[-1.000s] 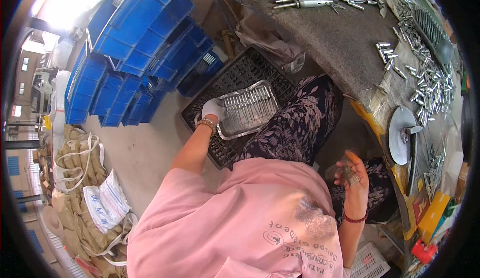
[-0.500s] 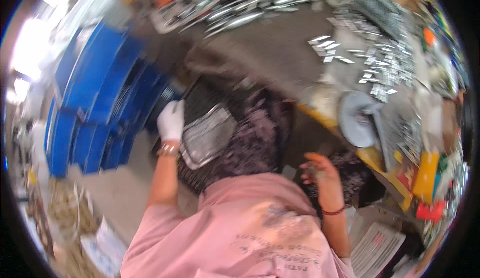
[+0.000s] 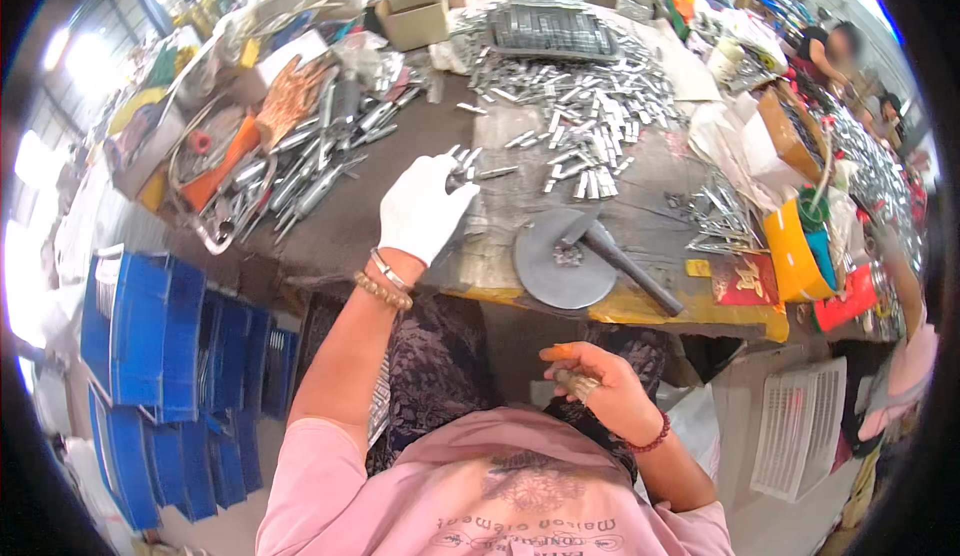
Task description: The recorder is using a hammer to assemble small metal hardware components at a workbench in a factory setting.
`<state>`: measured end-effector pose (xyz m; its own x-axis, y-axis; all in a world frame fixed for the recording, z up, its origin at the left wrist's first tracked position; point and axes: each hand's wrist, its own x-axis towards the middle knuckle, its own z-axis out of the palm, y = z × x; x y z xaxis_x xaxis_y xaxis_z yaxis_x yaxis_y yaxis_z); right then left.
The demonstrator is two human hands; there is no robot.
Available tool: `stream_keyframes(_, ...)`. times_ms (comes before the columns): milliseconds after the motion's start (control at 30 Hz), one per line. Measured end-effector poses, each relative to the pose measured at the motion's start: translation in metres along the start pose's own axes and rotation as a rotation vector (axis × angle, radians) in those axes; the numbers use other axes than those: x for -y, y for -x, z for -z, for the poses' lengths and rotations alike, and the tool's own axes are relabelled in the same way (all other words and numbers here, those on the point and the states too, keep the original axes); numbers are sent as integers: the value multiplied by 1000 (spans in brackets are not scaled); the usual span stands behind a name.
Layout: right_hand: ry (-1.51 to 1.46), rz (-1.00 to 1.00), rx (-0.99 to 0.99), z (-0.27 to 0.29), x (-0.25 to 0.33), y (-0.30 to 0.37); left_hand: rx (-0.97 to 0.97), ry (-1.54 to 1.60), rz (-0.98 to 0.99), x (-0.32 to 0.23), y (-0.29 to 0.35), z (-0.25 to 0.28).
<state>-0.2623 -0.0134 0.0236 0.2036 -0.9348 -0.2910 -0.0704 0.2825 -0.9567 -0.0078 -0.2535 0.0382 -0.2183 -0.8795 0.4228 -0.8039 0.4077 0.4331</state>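
My left hand, in a white glove, is over the work table. Its fingers and thumb curl around a few small silvery metal parts at the fingertips. Just beyond lies a spread pile of similar short metal parts. My right hand is above my lap with its fingers curled in. An orange cover shows on its index finger, and something greyish is at the other fingers; I cannot make out what. Between the hands, near the table's front edge, a hammer rests across a round grey plate.
Longer metal rods lie heaped at the left, beside orange-handled tools. A black tray of metal parts stands at the back. Blue bins are stacked at my left; a white crate is at right. Co-workers sit at the far right.
My left hand has moved from beside the tray of parts on my lap forward onto the table. My view has tilted up. The right hand stays above the lap.
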Motion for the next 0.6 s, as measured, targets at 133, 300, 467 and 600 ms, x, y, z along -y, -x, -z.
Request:
stream_keyframes(133, 16, 48, -79, 22, 19, 8, 170, -173, 70, -7, -20, 2)
stream_keyframes(300, 389, 376, -301, 59, 34, 17, 245, -122, 83, 12, -25, -9)
stream_keyframes(467, 1111, 425, -862, 136, 43, -8, 211, 677, 368, -1, -14, 6)
stream_keyframes(600, 1538, 410, -786, 180, 42, -35, 237, 1156, 421, -37, 10, 25)
